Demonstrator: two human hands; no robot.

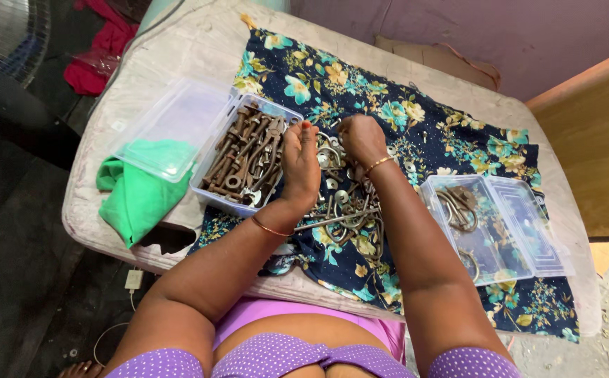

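left hand (300,162), right hand (362,139) over metal hardware pile (343,210), beside clear box (243,155).

You have one view only, from the head-worn camera. It looks steeply down and forward from above your own torso, at close range. Your forearms enter from the bottom edge and reach toward frame centre. The table (178,42) fills most of the frame, tilted slightly, with floor visible at left.
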